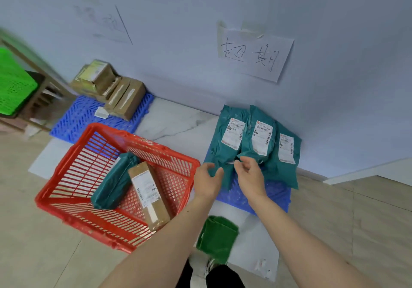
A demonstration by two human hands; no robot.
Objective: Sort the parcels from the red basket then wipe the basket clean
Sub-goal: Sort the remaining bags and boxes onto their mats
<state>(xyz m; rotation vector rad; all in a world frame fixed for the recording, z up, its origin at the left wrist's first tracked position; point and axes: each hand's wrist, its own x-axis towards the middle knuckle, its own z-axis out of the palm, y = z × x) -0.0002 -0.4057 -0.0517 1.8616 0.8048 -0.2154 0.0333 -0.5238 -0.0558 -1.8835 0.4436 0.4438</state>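
The red basket [66, 176] sits on the floor at left and holds a teal bag parcel [111, 185] and a brown cardboard box [149, 194]. Three teal bag parcels [256, 140] lean against the wall on a blue pallet [263, 198] to the right. My left hand [207, 180] and my right hand [249, 174] hover side by side just below those parcels, fingers apart. Neither hand holds anything. A green cloth [217, 236] lies on the floor near my feet.
Several brown boxes [116, 89] are stacked on a second blue pallet [84, 118] at the back left. A paper sign [254, 53] is taped to the wall. A green crate [13, 85] sits in a wooden frame at far left.
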